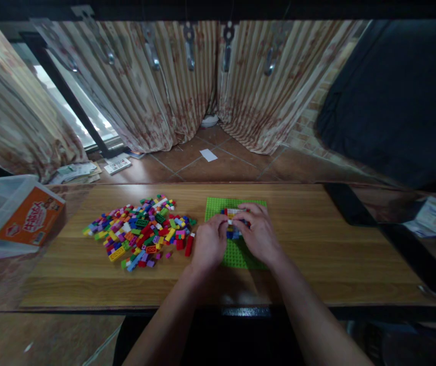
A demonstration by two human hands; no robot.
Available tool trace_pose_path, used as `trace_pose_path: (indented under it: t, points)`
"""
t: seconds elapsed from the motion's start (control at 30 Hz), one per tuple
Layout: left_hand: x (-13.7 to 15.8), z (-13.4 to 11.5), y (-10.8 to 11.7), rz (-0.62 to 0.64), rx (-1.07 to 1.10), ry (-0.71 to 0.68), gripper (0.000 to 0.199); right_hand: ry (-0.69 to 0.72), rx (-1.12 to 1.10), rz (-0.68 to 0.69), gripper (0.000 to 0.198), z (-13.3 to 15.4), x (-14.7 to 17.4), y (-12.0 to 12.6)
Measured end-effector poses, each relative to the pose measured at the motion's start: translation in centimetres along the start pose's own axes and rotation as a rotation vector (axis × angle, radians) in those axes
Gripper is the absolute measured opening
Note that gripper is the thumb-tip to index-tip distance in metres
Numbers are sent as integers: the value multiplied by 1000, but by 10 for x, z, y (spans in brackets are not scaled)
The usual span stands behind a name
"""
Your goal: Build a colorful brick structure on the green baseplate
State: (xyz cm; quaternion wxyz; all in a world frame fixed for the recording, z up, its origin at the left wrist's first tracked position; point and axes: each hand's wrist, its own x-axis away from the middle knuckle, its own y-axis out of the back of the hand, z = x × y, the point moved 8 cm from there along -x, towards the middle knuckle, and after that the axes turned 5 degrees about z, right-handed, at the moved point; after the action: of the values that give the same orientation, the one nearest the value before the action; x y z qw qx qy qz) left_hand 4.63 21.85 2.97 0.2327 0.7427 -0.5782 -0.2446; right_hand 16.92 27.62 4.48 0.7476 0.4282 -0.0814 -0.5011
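Observation:
A green studded baseplate lies on the table, with a low build of coloured toy bricks on it; white, red, yellow and blue parts show. My left hand reaches over the plate's left edge, its fingers closed in a pinch. From the other side my right hand bends over the build, thumb and fingers pinched as well. Their fingertips almost meet at a small white brick just above or on the build. My fingers hide much of the build.
A loose heap of many-coloured bricks spreads left of the plate on the wooden table. Beyond the table's left end stands a clear plastic bin with an orange label. Dark flat objects lie at the right end. Curtains hang behind.

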Motion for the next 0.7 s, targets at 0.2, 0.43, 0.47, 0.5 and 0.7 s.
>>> trace_pose_path:
  t: [0.2, 0.43, 0.47, 0.5, 0.7]
  points:
    - [-3, 7, 3, -11, -111, 79, 29, -4, 48, -25, 16, -2, -5, -3]
    - [-1, 4, 0, 51, -224, 72, 30, -3, 72, -23, 15, -6, -6, -6]
    - [0, 4, 0, 56, -232, 70, 30, 4, 78, -19, 16, -6, -6, -7]
    - [0, 3, -1, 63, -237, 66, 31, 11, 83, -18, 16, -6, -6, -7]
    - [2, 1, -2, 86, -255, 48, 33, 47, 152, -6, 19, 3, -6, -6]
